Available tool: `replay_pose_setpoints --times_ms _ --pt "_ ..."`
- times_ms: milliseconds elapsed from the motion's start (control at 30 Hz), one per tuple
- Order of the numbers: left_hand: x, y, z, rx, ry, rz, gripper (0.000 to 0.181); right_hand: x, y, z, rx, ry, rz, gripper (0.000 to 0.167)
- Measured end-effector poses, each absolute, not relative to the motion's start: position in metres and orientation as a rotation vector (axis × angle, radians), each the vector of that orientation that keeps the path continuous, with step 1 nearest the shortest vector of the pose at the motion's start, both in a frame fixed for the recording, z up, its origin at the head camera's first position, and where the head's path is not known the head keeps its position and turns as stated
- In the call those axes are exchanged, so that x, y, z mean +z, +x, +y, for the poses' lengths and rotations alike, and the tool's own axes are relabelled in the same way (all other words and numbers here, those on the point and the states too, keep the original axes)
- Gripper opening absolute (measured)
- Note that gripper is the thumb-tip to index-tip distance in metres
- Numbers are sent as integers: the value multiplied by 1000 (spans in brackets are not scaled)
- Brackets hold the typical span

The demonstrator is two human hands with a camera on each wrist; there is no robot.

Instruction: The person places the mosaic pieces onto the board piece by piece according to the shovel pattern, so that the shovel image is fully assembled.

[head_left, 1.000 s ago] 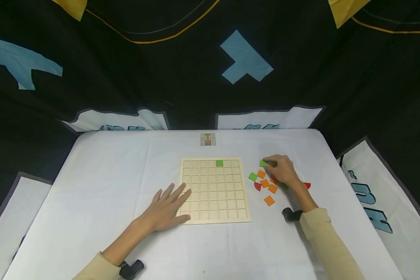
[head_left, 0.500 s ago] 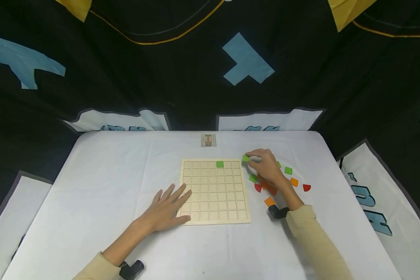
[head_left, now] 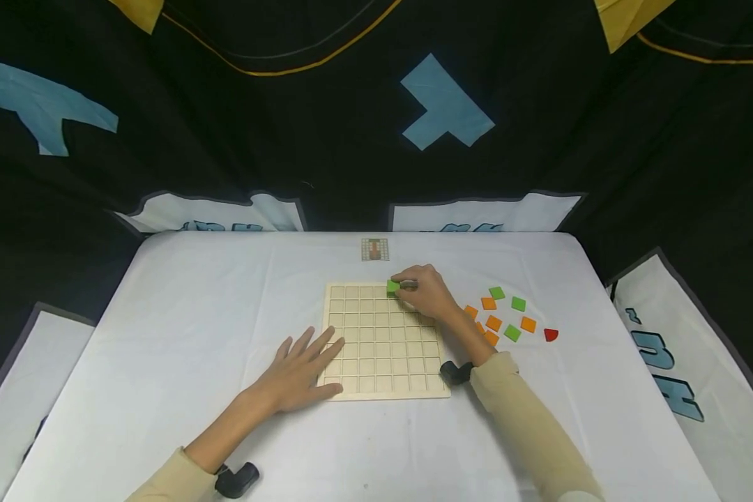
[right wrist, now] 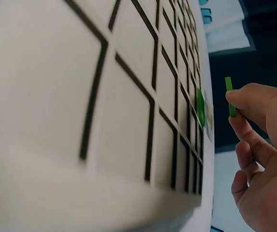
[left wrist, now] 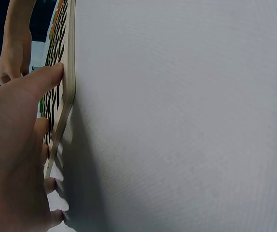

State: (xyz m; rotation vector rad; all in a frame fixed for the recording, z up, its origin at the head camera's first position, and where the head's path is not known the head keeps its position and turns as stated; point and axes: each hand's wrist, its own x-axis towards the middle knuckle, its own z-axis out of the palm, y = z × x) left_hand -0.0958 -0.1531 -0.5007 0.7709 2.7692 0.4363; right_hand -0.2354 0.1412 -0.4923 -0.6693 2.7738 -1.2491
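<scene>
Thumb and fingertips of my right hand point(head_left: 428, 291) pinch a green square tile point(head_left: 392, 286) over the far row of the wooden grid board point(head_left: 374, 333). In the right wrist view that held tile point(right wrist: 230, 96) stands on edge above the board, apart from a green tile point(right wrist: 200, 107) lying in a cell. My left hand point(head_left: 298, 375) rests with spread fingers on the board's near left edge; the left wrist view shows its thumb point(left wrist: 49, 79) on the rim.
Right of the board lie several loose orange tiles point(head_left: 528, 324), green tiles point(head_left: 518, 304) and a red rounded piece point(head_left: 551, 335). A small patterned card point(head_left: 374, 249) lies beyond the board. Dark cloth point(head_left: 351, 153) hangs behind the white table point(head_left: 182, 314).
From the loose pieces, my right hand has moved left with the green tile, over the board's far row. My left hand has stayed in place.
</scene>
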Motion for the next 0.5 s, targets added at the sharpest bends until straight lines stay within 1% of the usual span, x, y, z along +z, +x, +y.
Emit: replay_pose_setpoints --times_ms 233,500 --pt "-499 -96 -153 409 761 2774 78 -498 -238 124 -1078 -677 2797 28" --pt "-496 -94 -153 427 766 2763 77 -502 -239 119 -932 -652 2837 26"
